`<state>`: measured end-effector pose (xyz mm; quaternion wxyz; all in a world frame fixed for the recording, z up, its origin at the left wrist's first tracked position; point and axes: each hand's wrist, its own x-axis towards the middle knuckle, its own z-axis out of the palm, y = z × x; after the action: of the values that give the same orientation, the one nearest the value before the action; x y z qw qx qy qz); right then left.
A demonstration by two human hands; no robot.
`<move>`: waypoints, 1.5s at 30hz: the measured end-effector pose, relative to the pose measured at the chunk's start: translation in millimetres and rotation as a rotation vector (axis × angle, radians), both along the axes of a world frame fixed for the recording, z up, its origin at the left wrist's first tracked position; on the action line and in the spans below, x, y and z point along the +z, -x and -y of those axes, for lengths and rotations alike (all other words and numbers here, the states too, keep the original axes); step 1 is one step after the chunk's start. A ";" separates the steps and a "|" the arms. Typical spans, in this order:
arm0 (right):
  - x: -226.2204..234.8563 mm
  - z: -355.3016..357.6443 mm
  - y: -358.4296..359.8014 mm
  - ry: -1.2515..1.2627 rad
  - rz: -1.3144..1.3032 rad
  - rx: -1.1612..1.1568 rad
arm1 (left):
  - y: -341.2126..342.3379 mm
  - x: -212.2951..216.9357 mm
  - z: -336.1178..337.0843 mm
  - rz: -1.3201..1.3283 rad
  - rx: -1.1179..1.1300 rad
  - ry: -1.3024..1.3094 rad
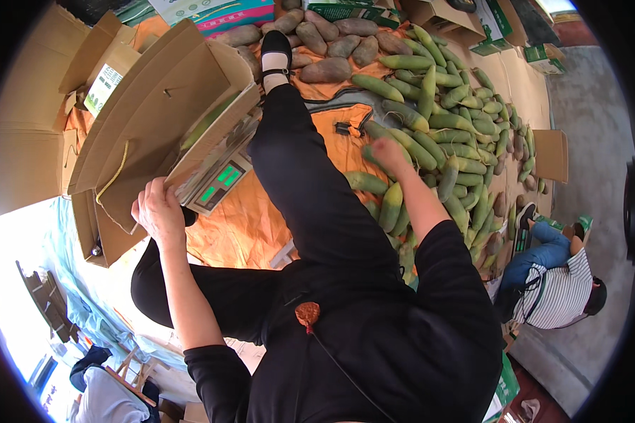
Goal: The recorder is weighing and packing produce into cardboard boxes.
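Note:
My left hand [159,208] grips the near edge of an open brown cardboard box [155,120] that sits on a digital scale [219,182] with green lit displays. My right hand [388,151] reaches out to the right and closes around a long green vegetable [377,156] at the edge of a big pile of the same green vegetables [451,141]. My outstretched leg in black trousers [303,183], ending in a black shoe [276,49], lies between the scale and the pile. Everything rests on an orange sheet [240,225].
Brownish-purple vegetables [331,42] lie heaped at the far end beyond my foot. Flattened and empty cardboard boxes [28,141] stand at the left, more boxes [501,28] at the top right. Another person in a striped shirt [561,292] crouches at the right.

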<state>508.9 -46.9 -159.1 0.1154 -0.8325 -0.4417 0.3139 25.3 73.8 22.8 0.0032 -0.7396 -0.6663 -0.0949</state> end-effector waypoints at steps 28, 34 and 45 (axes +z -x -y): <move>-23.0 121.2 43.2 0.365 0.121 -0.824 | 2.5 1.0 -2.2 -0.023 -0.007 -0.003; -19.7 122.6 51.9 0.380 0.245 -0.783 | -2.9 4.5 -0.1 0.033 -0.012 -0.024; 60.2 -13.3 51.4 -0.422 -0.361 -0.294 | 0.7 7.2 -1.0 0.084 -0.007 -0.037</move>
<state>457.5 -33.6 -98.9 0.4061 -0.7759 -0.3446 0.3381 24.6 74.8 30.0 -0.0117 -0.7371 -0.6614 -0.1383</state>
